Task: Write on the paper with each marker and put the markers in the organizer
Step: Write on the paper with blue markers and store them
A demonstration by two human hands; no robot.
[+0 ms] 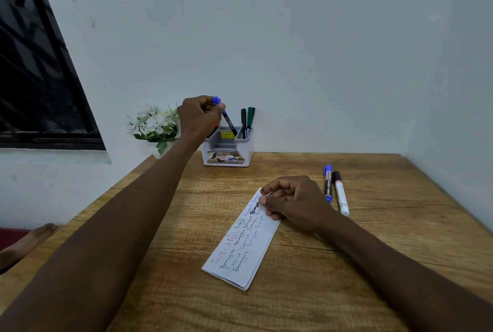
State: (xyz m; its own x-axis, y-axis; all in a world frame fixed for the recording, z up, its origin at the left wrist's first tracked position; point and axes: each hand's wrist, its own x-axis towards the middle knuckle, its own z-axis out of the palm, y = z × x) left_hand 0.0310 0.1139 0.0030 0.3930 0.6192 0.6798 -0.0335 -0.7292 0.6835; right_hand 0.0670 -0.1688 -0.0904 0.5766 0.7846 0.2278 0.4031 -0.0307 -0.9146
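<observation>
My left hand [199, 115] pinches a blue-capped marker [226, 117] by its top, its lower end dipping into the white and grey organizer [226, 157] at the back of the table. A black marker [243, 121] and a green marker [250, 118] stand in the organizer's right compartment. My right hand [292, 202] rests with curled fingers on the far end of the folded paper [244, 241], which carries several lines of coloured writing. To its right lie a blue marker [328, 183] and a white marker with a black cap [341, 194], side by side.
A bunch of white artificial flowers [153, 125] stands left of the organizer against the wall. The wooden table [346, 265] meets white walls at the back and right. A dark window [34, 78] is at the left, and a bare foot [29, 241] shows beyond the table's left edge.
</observation>
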